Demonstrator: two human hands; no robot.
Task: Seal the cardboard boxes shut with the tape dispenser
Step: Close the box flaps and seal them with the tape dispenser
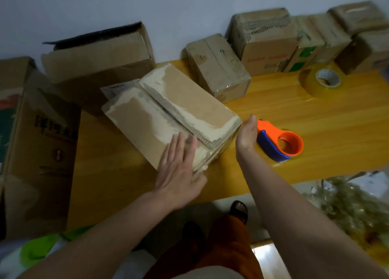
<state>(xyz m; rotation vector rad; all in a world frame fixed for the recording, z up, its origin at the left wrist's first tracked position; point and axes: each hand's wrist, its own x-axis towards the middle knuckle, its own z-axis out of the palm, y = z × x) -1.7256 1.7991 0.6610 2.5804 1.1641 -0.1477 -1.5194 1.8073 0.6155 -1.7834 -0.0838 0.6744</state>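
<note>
Yellow wooden table (315, 118), crowded along the wall with taped boxes (267, 40). Near its front edge, an unsealed cardboard box (168, 118), flaps closed with the centre seam untaped. Left hand (179, 173) flat on the near corner, fingers spread, gripping nothing. Right hand (247, 134) open against the box's right end. Just beside it, untouched, the orange-and-blue tape dispenser (280, 142). Farther right, a tape roll (322, 80).

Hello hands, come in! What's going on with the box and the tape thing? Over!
Left hand flat on the box, right hand open at its corner. Top seam untaped. Tape dispenser idle on table, empty. Nothing blocking.
</note>
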